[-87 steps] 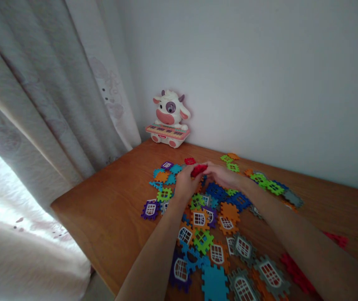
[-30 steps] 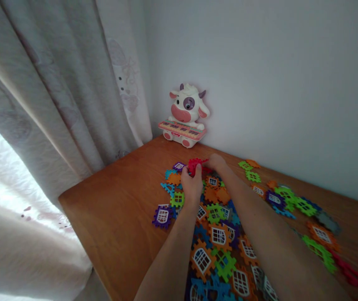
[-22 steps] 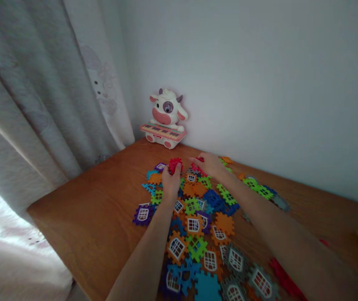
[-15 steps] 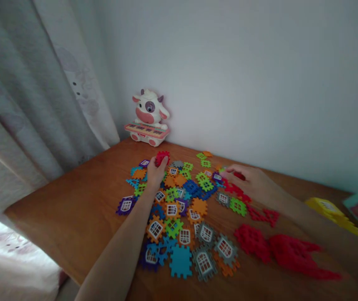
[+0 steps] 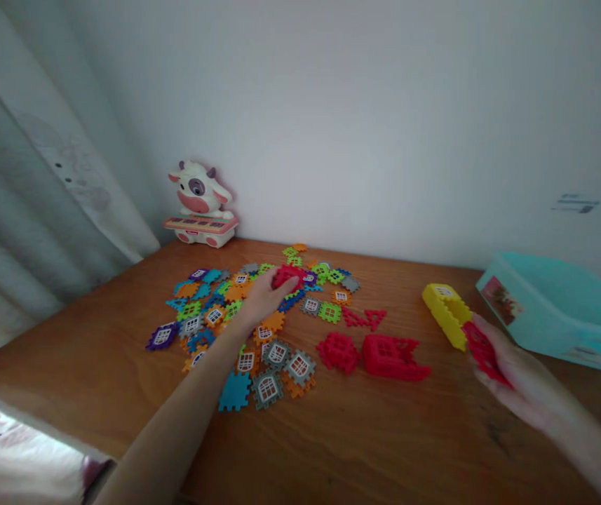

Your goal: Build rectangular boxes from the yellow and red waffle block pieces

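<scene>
My left hand (image 5: 263, 300) is closed on a red building tile (image 5: 287, 276), just over the far part of the spread of coloured tiles. On the right side, my right hand (image 5: 513, 372) grips red pieces (image 5: 485, 355); blur hides how many. Beside its fingertips stands a yellow block assembly (image 5: 446, 315) with a white window on its end. Between the hands lie a red joined block (image 5: 339, 352), a longer red assembly (image 5: 392, 356) with pointed ends, and red triangular frames (image 5: 371, 319). Orange, green, grey, blue and purple tiles (image 5: 267, 387) overlap around my left forearm.
A turquoise bin (image 5: 563, 308) stands at the right, near the wall. At the back left corner of the wooden table (image 5: 374, 435) sits a cow toy keyboard (image 5: 201, 210). A curtain (image 5: 31, 189) hangs along the left edge.
My right hand has swung right and nearer from the red pieces beside the pile, carrying red pieces to the yellow assembly. My left hand still holds its red tile. The view has turned right.
</scene>
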The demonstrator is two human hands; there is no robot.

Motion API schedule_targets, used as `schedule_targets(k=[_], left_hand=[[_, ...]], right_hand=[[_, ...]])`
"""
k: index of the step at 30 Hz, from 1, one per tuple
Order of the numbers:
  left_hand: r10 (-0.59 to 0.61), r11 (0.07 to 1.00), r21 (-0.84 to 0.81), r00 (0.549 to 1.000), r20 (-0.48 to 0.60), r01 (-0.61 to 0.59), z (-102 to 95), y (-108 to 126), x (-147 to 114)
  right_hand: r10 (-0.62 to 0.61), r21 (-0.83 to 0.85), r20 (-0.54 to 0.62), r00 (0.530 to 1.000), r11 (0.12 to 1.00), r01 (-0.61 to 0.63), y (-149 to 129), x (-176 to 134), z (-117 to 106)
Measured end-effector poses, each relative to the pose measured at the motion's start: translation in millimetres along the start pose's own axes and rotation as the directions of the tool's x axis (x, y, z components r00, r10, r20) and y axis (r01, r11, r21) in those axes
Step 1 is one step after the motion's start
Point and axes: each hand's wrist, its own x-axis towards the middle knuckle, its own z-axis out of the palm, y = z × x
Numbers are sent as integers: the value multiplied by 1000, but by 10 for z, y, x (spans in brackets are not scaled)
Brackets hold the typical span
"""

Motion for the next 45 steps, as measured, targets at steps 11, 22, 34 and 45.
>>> schedule_targets(k=[11,22,34,45], left_hand=[[84,954,290,996,-7,-79,1057,-107,-498],[118,835,539,993,14,-107,983,-286,-583],[134,755,635,986,99,-166,1017,-236,-652],[295,711,625,943,151,-323,1038,-166,-679]], right_hand=[[-246,-218,4,969,946,240,635,90,319],[-342,-585,209,916,707,397,696,-108,236],[-575,-453,302,761,616,645,672,-120,166],[-521,-289,516,680,642,710,605,-338,253]])
